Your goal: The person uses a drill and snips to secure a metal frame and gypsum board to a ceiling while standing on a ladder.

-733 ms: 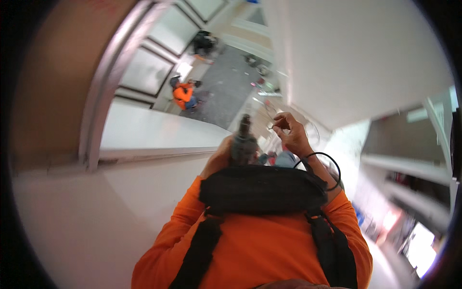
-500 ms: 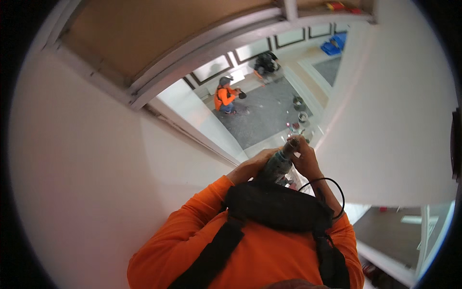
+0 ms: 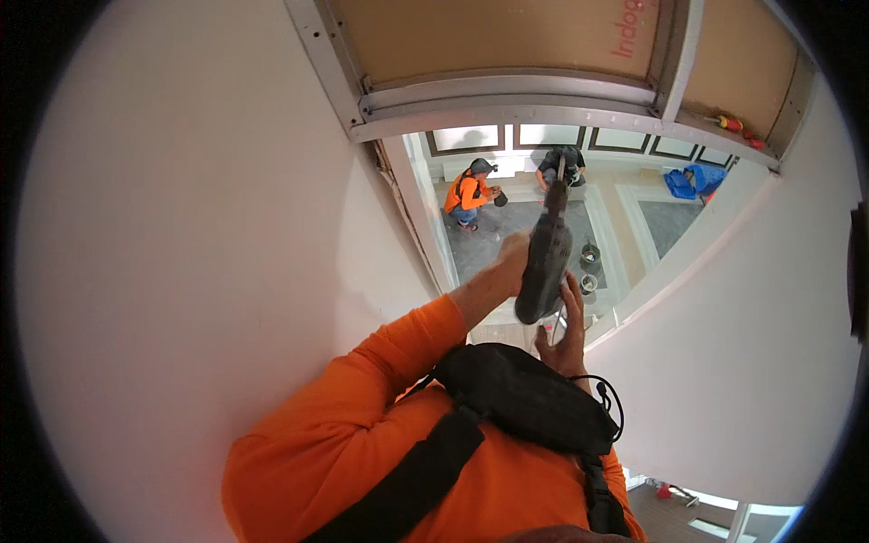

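A dark power drill (image 3: 546, 258) is raised in front of my chest, its chuck and bit (image 3: 560, 170) pointing up and away. My left hand (image 3: 513, 261) grips the drill from its left side, and the drill body hides most of those fingers. Beside the drill's rear end is my right hand (image 3: 570, 335), fingers and thumb spread apart. Its fingertips come close to the casing; whether they touch it I cannot tell. A black pouch (image 3: 529, 394) on straps hangs across my chest, with a thin black cord loop at its right end.
Metal framing (image 3: 507, 107) with brown board crosses above the opening ahead. Pale walls (image 3: 226, 208) (image 3: 733, 335) close in on both sides. Far below, a person in orange (image 3: 466, 195) crouches near another in dark clothes (image 3: 549, 165). Buckets (image 3: 589, 254) and blue sheeting (image 3: 692, 181) lie beyond. A red-yellow tool (image 3: 727, 123) rests on the frame.
The drill has swung up and outward in my left hand. My right hand has left the chuck end and moved back beside the drill's rear. The view has turned, shifting the framing rightward.
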The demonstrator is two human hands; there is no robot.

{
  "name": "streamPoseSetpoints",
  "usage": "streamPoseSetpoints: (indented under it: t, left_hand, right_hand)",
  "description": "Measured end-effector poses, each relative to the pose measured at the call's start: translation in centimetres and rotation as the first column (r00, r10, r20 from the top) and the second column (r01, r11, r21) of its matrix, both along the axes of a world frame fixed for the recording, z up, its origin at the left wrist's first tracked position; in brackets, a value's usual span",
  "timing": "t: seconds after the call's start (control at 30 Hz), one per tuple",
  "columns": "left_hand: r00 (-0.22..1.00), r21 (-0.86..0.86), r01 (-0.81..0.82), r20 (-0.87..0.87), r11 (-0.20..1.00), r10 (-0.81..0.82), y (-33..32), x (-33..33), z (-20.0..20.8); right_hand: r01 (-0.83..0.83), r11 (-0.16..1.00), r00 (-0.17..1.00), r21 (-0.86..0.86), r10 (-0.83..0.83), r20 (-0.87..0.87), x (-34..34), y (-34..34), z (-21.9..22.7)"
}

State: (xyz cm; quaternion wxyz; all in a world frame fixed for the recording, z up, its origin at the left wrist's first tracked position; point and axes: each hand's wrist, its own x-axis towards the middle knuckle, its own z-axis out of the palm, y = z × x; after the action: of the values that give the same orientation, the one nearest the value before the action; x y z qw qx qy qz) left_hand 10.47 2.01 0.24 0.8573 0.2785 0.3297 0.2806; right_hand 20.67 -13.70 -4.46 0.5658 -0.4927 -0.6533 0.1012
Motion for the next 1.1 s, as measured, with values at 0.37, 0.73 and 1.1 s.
streamPoseSetpoints:
  t: [0.37, 0.73, 1.1]
  left_hand:
    - [0.952, 0.4, -0.288, 0.216, 0.87, 0.216, -1.9, 2.5, 12.7]
    - [0.845, 0.402, -0.528, 0.335, 0.748, 0.416, 6.8, -3.6, 11.7]
    - [0.782, 0.418, -0.574, 0.537, 0.704, 0.318, 5.9, -5.6, 13.8]
  right_hand:
    - [0.332, 0.878, 0.888, 0.344, -0.167, -0.428, 0.3, 6.9, 8.3]
    - [-0.291, 0.939, 0.259, 0.182, 0.261, -0.93, 2.1, 5.1, 7.9]
    - [-0.298, 0.946, 0.39, 0.127, 0.242, -0.888, -0.5, 5.6, 9.4]
